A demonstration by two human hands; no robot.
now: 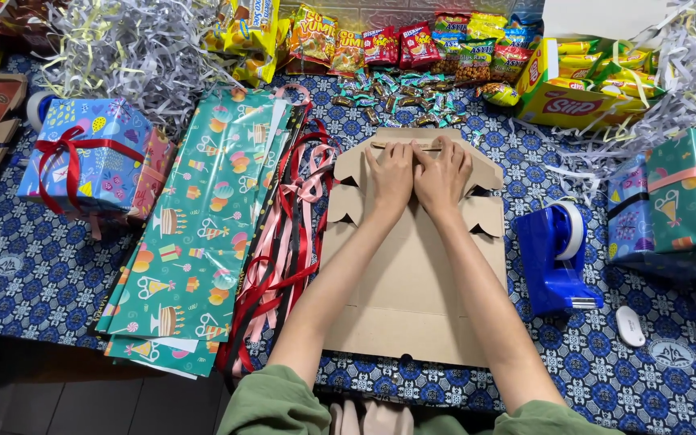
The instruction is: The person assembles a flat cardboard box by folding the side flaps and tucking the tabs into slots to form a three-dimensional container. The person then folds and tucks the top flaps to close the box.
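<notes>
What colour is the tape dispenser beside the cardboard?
Blue, seen in the head view: the tape dispenser sits right of the cardboard.

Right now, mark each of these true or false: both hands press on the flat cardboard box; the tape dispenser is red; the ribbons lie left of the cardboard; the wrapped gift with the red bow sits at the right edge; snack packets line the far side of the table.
1. Both hands press on the flat cardboard box. True: the left hand and right hand rest side by side on the cardboard box.
2. The tape dispenser is red. False: it is blue.
3. The ribbons lie left of the cardboard. True.
4. The wrapped gift with the red bow sits at the right edge. False: it is at the left.
5. Snack packets line the far side. True.
</notes>
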